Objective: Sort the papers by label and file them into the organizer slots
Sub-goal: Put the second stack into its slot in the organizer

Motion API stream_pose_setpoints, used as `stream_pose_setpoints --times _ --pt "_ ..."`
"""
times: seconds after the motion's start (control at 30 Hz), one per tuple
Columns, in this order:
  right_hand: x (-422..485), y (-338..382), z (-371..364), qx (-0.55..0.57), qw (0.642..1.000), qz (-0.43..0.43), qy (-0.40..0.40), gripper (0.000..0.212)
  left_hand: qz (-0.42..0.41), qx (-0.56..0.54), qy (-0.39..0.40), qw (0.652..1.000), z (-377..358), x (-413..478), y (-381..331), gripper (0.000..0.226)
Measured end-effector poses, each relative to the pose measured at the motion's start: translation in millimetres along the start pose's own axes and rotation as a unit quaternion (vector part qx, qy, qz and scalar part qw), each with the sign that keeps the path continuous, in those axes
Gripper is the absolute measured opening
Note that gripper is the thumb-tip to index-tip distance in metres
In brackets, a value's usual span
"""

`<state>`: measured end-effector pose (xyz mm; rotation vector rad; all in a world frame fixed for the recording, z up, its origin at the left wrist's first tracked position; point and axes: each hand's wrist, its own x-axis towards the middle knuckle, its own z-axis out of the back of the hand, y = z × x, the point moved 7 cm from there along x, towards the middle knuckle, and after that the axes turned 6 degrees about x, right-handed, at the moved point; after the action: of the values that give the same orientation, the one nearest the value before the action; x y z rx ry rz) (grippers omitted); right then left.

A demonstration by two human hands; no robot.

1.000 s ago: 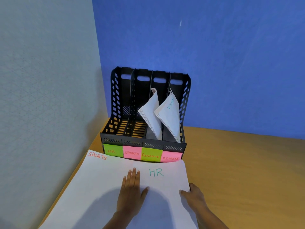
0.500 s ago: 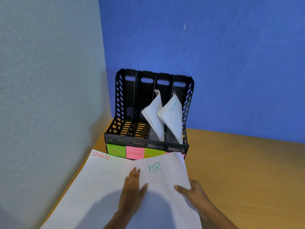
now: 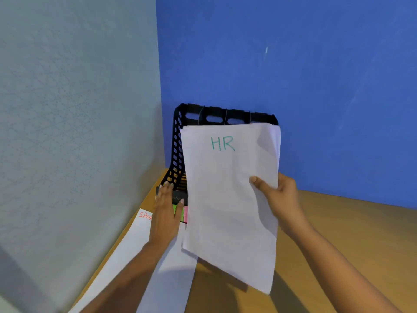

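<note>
**Far left:** SPORTS sheet [image 3: 132, 251] laid flat on the desk [image 3: 349, 240], partly covered by the left forearm.

**Left:** left hand [image 3: 165, 211] spread with fingers straight, pressed on the front left corner of the black organizer [image 3: 259, 115]. Placed just above the green label [image 3: 178, 214] and the pink label [image 3: 185, 214]; lettering on both unreadable.

**Centre:** HR sheet [image 3: 230, 199] held upright in the air in front of the organizer, screening most of the slots and whatever lay inside them.

**Right:** right hand [image 3: 282, 199] clamped on the sheet's right edge, thumb on the front face and fingers behind. Upper right corner curled back.

**Risks as judged:**
- Gripped along one edge only, so likely to sag or buckle on meeting the front rail or a divider.
- Slots hidden by the sheet itself, so easily steered into the pink-labelled slot instead of the green one at far left, presumed to be HR.
- Left hand set at that slot's front, so apt to block entry unless shifted.
- Organizer liable to slide toward the wall corner if left unbraced.
- SPORTS sheet liable to be dragged by the forearm.
</note>
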<state>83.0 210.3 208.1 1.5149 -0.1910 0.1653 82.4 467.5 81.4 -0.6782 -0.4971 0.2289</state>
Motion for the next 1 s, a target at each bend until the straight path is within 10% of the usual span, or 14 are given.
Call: stream_pose_setpoints --times 0.27,1.0 --pt "43 64 -49 0.036 0.993 0.082 -0.074 0.02 -0.02 0.235 0.093 0.967 0 25 14 0.056" --pt "116 30 -154 -0.11 0.97 0.047 -0.209 0.031 -0.028 0.306 0.119 0.944 -1 24 14 0.06"
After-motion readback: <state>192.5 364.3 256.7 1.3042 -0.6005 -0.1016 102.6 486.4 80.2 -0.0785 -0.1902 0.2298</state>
